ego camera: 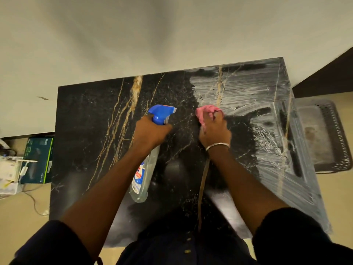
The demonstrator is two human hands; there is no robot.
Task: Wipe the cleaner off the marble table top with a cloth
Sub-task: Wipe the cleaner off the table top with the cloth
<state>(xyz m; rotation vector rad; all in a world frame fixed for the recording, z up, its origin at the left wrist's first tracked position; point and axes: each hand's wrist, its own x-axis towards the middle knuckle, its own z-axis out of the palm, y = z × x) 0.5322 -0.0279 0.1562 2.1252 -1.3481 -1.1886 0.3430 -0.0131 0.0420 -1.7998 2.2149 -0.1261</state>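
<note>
Head view: right hand (pixel 214 129) presses bunched cloth (pixel 205 111) on table top (pixel 91 119), pointing away.

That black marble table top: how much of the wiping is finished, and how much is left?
The left half of the marble table top looks dark and free of film. In hand: the right hand presses a pink cloth near the middle, where a dark patch is cleared; the left hand holds the spray bottle. Left: the white streaky cleaner covering most of the right side.

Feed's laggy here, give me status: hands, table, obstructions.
Left hand grips spray bottle. Right hand presses pink cloth on table. Right side streaked with cleaner. No obstructions.
</note>
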